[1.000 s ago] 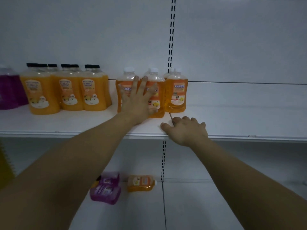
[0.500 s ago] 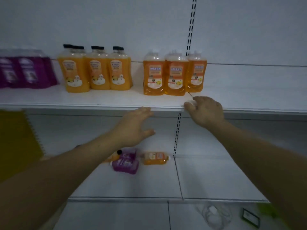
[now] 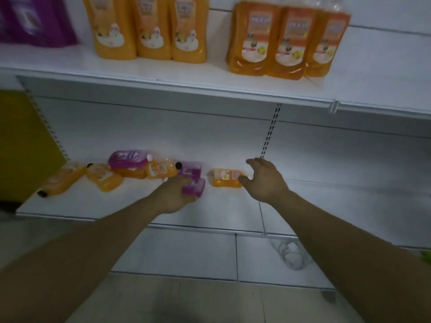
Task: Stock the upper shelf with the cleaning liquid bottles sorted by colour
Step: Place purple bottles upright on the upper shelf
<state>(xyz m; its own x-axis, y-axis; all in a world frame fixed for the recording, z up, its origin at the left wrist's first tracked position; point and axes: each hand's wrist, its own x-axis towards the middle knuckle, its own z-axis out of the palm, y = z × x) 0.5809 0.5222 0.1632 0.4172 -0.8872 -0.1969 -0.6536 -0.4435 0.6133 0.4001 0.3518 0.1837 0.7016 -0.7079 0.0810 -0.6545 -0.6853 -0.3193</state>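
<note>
On the upper shelf [image 3: 210, 89] stand purple bottles [image 3: 35, 22] at the left, three yellow-orange bottles [image 3: 149, 29] in the middle and three orange bottles [image 3: 289, 40] to their right. Several bottles lie on the lower shelf [image 3: 130, 206]. My left hand [image 3: 177, 194] grips a lying purple bottle [image 3: 194, 186] there. My right hand [image 3: 265, 180], fingers spread, reaches over a lying orange bottle [image 3: 226, 179] and its thumb is at the bottle's right end. A larger purple bottle [image 3: 128, 159] rests on orange ones further left.
A yellow panel [image 3: 23, 145] bounds the lower shelf at the left. Orange bottles [image 3: 102, 177] lie scattered toward that side. A white cable bundle [image 3: 291, 252] lies on the floor below the shelf at the right. The right half of both shelves holds nothing.
Both hands dropped from the upper shelf's edge to the lower shelf. The left hand took hold of the purple bottle; the right came to the lying orange bottle. The view tilted down.
</note>
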